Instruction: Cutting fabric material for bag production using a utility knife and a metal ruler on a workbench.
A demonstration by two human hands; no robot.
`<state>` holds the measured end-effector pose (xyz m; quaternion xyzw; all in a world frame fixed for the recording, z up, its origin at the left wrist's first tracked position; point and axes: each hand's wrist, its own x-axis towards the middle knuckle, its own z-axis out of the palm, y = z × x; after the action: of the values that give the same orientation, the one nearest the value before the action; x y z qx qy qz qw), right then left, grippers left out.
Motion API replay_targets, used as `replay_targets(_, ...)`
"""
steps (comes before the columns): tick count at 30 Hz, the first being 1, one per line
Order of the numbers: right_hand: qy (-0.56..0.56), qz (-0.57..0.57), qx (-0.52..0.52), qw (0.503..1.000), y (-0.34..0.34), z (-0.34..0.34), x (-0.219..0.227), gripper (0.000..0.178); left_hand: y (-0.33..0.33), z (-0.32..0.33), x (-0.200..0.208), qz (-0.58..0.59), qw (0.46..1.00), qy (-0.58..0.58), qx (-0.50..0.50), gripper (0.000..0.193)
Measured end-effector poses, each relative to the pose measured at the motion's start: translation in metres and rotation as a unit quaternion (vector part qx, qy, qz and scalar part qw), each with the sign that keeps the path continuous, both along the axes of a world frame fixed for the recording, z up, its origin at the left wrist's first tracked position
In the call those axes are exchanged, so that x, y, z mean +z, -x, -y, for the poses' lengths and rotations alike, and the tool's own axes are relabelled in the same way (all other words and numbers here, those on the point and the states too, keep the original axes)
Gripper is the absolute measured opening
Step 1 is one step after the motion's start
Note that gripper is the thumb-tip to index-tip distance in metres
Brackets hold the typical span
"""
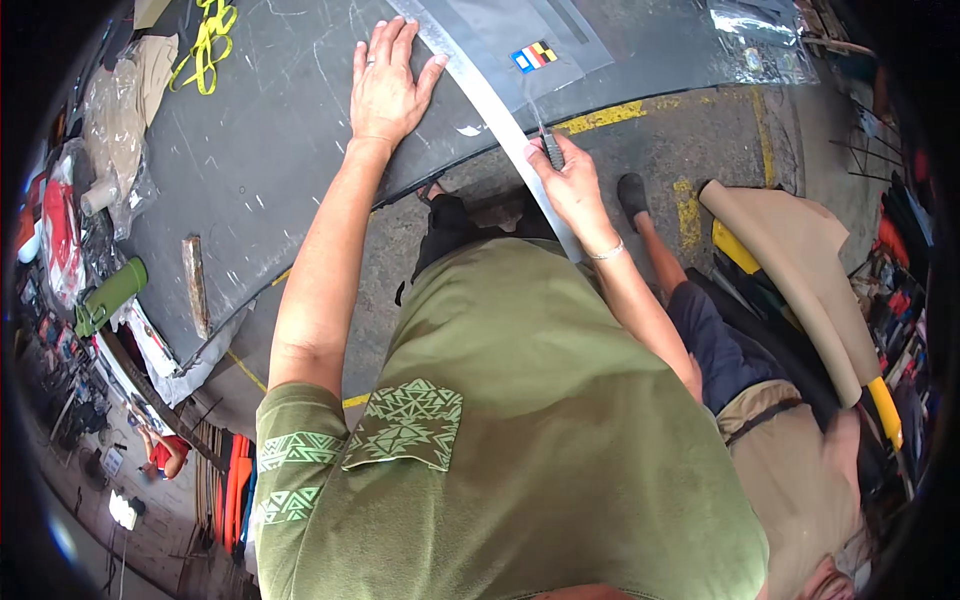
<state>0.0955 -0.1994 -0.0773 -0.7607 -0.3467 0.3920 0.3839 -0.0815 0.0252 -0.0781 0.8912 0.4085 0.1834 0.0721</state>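
A long metal straightedge (480,105) runs over the dark work table (280,110) and past its near edge toward my body. My left hand (388,90) lies flat with fingers stretched, its thumb and fingertips at the straightedge's left side. At the table's near edge, my right hand (575,190) is closed around a cutter knife (552,150), its blade end pointing away from me. Right of the straightedge lies a clear plastic sheet (590,45) with a small multicoloured patch (533,57) on it.
Yellow strap (208,45) lies on the table at far left; a worn bar (196,285) and a green roll (110,295) are nearer. Another person (770,430) is close on my right, beside a large tan roll (800,270). Plastic packages (760,35) sit at the far right.
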Motion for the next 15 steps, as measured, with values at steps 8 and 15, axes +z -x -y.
replay_targets(8, 0.013, -0.013, 0.013, 1.0, -0.006, -0.008, 0.008, 0.029, 0.0, 0.001, 0.001, -0.003, 1.0, 0.0, -0.002, 0.071)
replay_targets(15, 0.01, -0.033, -0.029, 0.999, 0.0, -0.017, 0.007, 0.035, 0.0, 0.003, 0.006, -0.011, 1.0, 0.012, -0.012, 0.077)
